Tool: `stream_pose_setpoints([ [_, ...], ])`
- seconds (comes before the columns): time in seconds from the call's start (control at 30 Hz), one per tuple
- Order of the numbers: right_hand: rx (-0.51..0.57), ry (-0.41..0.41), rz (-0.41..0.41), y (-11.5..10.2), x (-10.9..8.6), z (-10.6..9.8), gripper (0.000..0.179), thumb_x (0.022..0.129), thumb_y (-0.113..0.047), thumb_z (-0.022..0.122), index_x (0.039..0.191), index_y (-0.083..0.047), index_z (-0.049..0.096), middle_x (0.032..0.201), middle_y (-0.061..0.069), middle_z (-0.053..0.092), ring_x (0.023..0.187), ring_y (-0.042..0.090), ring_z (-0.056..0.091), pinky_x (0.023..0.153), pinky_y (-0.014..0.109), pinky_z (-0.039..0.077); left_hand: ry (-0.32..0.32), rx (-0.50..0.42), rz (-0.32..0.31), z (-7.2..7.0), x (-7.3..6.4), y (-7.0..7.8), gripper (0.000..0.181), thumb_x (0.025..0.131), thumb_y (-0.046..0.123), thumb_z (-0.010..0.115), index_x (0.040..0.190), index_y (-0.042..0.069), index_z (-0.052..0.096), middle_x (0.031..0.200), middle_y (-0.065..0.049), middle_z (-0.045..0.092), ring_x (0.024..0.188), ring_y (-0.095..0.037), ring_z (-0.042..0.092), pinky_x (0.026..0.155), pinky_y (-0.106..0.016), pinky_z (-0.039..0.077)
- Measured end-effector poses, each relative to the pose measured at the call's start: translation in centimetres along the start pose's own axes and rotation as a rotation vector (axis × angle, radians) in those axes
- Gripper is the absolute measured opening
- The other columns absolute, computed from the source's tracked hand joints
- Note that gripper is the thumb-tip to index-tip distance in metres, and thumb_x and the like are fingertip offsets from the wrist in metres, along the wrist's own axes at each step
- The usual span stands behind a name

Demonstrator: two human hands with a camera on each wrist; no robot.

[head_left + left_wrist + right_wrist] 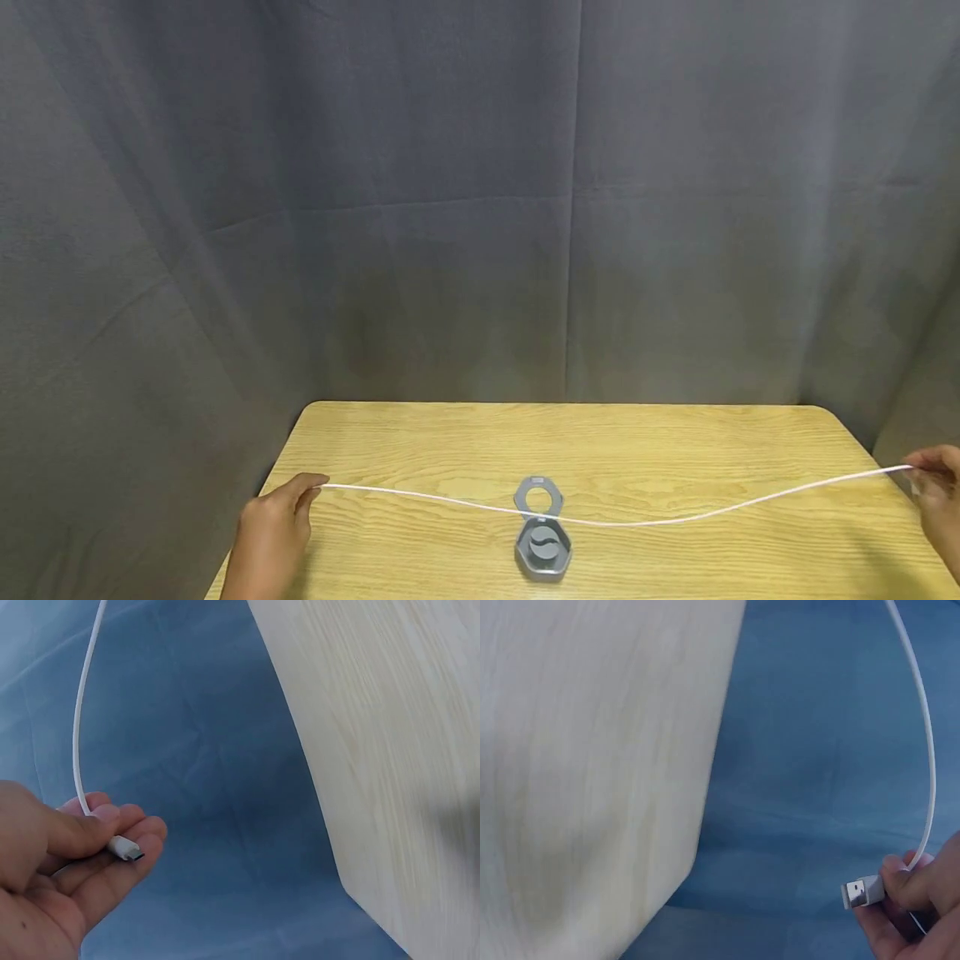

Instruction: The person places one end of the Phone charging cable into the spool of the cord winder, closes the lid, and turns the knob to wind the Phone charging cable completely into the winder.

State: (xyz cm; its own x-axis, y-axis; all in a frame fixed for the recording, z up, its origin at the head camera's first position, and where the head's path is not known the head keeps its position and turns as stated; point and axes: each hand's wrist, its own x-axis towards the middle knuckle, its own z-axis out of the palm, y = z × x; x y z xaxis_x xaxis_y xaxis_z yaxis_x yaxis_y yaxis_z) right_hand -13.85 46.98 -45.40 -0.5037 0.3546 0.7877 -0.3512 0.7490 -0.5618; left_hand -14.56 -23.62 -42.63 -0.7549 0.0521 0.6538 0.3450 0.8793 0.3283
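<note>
A white USB cable (637, 524) stretches between both hands above the table, sagging slightly in the middle. At the left, my left hand (272, 533) pinches one end between thumb and fingers. The left wrist view shows the small plug (125, 848) there, its metal tip poking out past the thumb. At the right edge of the head view, my right hand (941, 500) pinches the other end, where a USB-A plug (862, 892) sticks out from the fingers in the right wrist view. Below the cable lies an open grey hexagonal case (543, 571) with a round hub inside.
The case's lid (537, 483), a hexagonal ring with a round hole, lies flipped back on the far side. A wood-grain table (405, 442) with rounded corners carries it. Grey curtains (465, 250) hang behind the table and along its sides.
</note>
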Motion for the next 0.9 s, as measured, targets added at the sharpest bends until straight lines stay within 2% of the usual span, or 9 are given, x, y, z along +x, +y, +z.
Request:
stream_pose_setpoints([
  [0.07,0.008,0.003,0.006,-0.5,0.1,0.0,0.082,0.080,0.037,0.047,0.083,-0.045,0.049,0.081,-0.044,0.045,0.069,-0.026,0.040,0.063,-0.007,0.031,-0.026,-0.027,-0.010,0.2,0.1,0.6,0.021,0.080,-0.014,0.077,0.093,0.002,0.077,0.078,-0.016,0.077,0.053,-0.019,0.070,0.048,-0.027,0.057],
  [0.1,0.001,0.006,0.003,-0.8,0.2,0.0,0.084,0.078,0.038,0.046,0.084,-0.046,0.048,0.080,-0.044,0.045,0.069,-0.026,0.040,0.063,-0.007,0.030,-0.035,-0.037,-0.012,0.3,0.2,0.9,0.021,0.080,-0.014,0.077,0.094,0.002,0.077,0.080,-0.016,0.078,0.056,-0.021,0.072,0.050,-0.028,0.059],
  [0.13,-0.001,0.005,-0.002,-1.2,0.3,0.1,0.085,0.073,0.041,0.044,0.082,-0.043,0.050,0.080,-0.045,0.045,0.069,-0.026,0.039,0.063,-0.006,0.030,-0.041,-0.049,-0.014,0.4,0.2,1.2,0.021,0.081,-0.014,0.076,0.094,0.002,0.077,0.081,-0.017,0.078,0.060,-0.024,0.074,0.052,-0.029,0.060],
  [0.27,0.005,0.003,-0.016,-2.4,0.6,0.3,0.072,0.070,0.043,0.044,0.073,-0.028,0.054,0.079,-0.046,0.045,0.068,-0.028,0.040,0.062,-0.007,0.030,-0.053,-0.076,-0.023,0.9,0.3,2.3,0.022,0.081,-0.014,0.076,0.094,0.004,0.077,0.084,-0.015,0.079,0.066,-0.026,0.076,0.055,-0.029,0.062],
  [0.37,-0.014,0.005,-0.020,-3.1,0.6,0.5,0.053,0.070,0.045,0.046,0.069,-0.007,0.054,0.079,-0.049,0.044,0.068,-0.029,0.040,0.061,-0.007,0.030,-0.047,-0.081,-0.006,1.1,0.4,2.8,0.023,0.080,-0.014,0.076,0.094,0.003,0.077,0.084,-0.014,0.079,0.067,-0.025,0.076,0.056,-0.028,0.062],
  [0.5,-0.026,0.005,-0.028,-3.3,0.6,0.6,0.033,0.068,0.047,0.047,0.072,0.014,0.048,0.080,-0.050,0.043,0.068,-0.029,0.039,0.061,-0.008,0.031,-0.036,-0.087,0.010,1.4,0.5,3.1,0.024,0.080,-0.016,0.076,0.094,0.003,0.077,0.085,-0.014,0.079,0.069,-0.025,0.077,0.057,-0.028,0.062],
  [0.63,0.000,-0.013,-0.053,-3.0,0.5,0.4,0.029,0.068,0.046,0.044,0.073,0.018,0.047,0.080,-0.049,0.045,0.069,-0.028,0.040,0.060,-0.007,0.032,-0.029,-0.088,0.023,1.5,0.5,3.2,0.025,0.079,-0.016,0.077,0.094,0.004,0.077,0.085,-0.013,0.079,0.069,-0.024,0.077,0.057,-0.027,0.062],
  [0.77,-0.038,-0.025,-0.071,-2.6,0.3,0.1,0.025,0.068,0.043,0.042,0.073,0.019,0.050,0.082,-0.049,0.043,0.070,-0.029,0.039,0.058,-0.006,0.031,-0.008,-0.079,0.049,1.6,0.6,3.2,0.024,0.078,-0.016,0.077,0.093,0.003,0.077,0.084,-0.013,0.079,0.068,-0.024,0.077,0.057,-0.027,0.062],
  [0.9,-0.061,-0.032,-0.083,-2.3,0.1,0.0,0.027,0.067,0.045,0.044,0.071,0.020,0.051,0.083,-0.050,0.041,0.070,-0.030,0.037,0.057,-0.006,0.031,-0.014,-0.084,0.045,1.6,0.6,3.2,0.024,0.079,-0.016,0.077,0.094,0.003,0.077,0.085,-0.012,0.079,0.069,-0.023,0.077,0.057,-0.027,0.062],
])
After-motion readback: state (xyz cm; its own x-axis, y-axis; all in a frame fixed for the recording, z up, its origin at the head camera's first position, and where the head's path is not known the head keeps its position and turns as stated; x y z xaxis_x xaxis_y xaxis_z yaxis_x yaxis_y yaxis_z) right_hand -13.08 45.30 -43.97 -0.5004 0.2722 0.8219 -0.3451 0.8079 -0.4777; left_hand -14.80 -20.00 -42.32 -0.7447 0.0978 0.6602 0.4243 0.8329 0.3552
